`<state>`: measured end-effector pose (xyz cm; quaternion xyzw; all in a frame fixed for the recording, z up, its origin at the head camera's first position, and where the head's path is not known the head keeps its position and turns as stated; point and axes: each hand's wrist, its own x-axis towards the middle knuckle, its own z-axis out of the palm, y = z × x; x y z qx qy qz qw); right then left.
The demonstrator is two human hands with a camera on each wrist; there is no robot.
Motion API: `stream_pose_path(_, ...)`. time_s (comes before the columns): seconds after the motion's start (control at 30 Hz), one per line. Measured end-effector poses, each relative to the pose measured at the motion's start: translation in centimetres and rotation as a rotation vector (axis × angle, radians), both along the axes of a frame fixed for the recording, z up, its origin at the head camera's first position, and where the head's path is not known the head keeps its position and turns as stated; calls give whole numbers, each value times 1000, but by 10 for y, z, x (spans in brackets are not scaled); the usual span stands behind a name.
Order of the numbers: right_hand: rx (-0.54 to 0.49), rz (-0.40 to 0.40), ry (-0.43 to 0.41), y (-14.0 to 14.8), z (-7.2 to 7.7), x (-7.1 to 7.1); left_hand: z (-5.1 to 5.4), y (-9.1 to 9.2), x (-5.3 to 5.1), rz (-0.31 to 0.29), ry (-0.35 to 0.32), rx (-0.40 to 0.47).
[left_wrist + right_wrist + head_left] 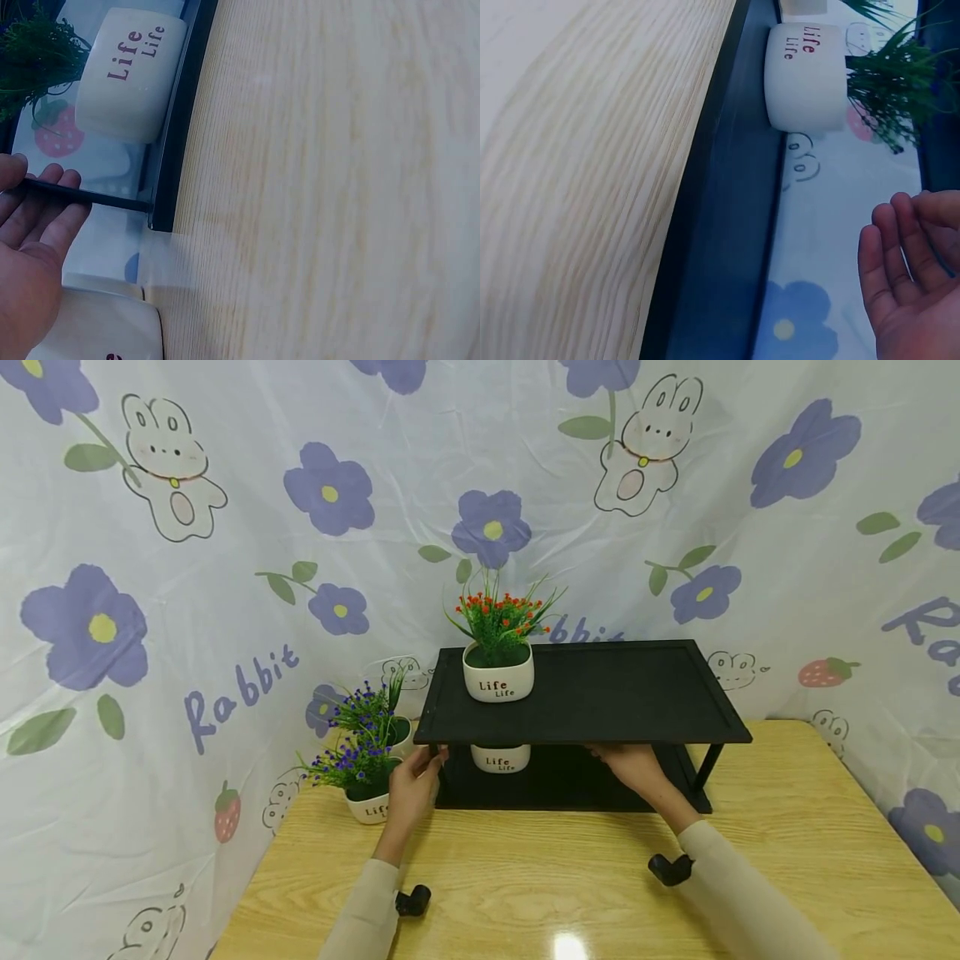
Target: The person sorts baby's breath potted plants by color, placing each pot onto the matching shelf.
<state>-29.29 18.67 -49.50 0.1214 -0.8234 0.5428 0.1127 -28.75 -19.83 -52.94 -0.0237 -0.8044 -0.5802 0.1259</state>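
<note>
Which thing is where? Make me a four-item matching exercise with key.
1. Rounded white pot with red flowers
2. Two white pots with blue flowers
3. Bare left hand
4. Bare right hand

A. Under the black top board, right of its middle
B. Gripping the black left front post
C. On the wooden table, left of the black rack
D. On the top board

Pairs: 1-D, 2-C, 3-B, 4-A

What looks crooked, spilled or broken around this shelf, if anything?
Nothing stands out: the black shelf looks level, the red-flowered pot on top and the pot below stand upright, and I see no spill or damage.
</note>
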Motion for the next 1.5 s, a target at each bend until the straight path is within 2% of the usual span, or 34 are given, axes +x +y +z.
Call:
stream_pose_path(0.3,105,-37,36,43,12,27,-1,0,0,-4,-3,-8)
stream_pose_path(0.47,137,-61,125,66,10,37,2,2,2,1,2,-13)
stream_pose_path(0.57,173,-117,147,79,11,45,2,3,3,3,5,-20)
stream_pose_path(0.7,215,-216,102,94,15,60,1,3,2,-1,-8,-12)
stream_pose_path(0.83,207,-291,39,109,20,71,0,2,2,-1,-6,-10)
stream_pose_path(1.07,144,-391,-49,129,16,77,0,1,3,2,-8,-15)
stream_pose_path(1.2,141,-350,-95,135,8,73,0,1,3,2,-9,-21)
stream_pose_path(1.3,145,-277,-98,138,2,70,0,1,3,0,-5,-12)
stream_pose_path(1.5,121,-205,-7,141,-6,66,-1,0,3,-6,-3,-12)
